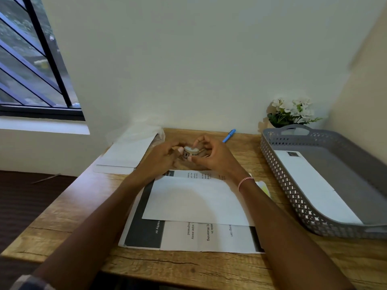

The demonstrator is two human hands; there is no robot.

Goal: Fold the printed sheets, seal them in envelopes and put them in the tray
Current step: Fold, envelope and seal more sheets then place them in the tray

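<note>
Looking down from the head view, both hands met over the far middle of the desk [209, 266]: the left hand [162, 159] and the right hand [211, 156] each had a fingertip grip closed on a small tape roll [191, 152], which they held between them above the wood. A white envelope [194, 199] lay flat below the wrists, on top of the printed sheets [184, 236], whose text showed beyond its near and far edges. A spare stack of envelopes [127, 152] lay at the far left of the desk. The grey perforated tray [293, 185] stood at the right with one sealed envelope [314, 185] already inside, so the task appeared partly done. Whether the flat envelope was yet filled could not be told. As a judgement, the risks lay in the tape: a strip might twist and stick to itself or to the fingers, or catch the sheet beneath and bond it to the envelope. The desk was wood-grained with a crack near its front edge; a blue pen [229, 136] and a pot of white flowers [293, 111] stood at the back, against a plain pale wall, with a barred window [31, 70] at the left.
</note>
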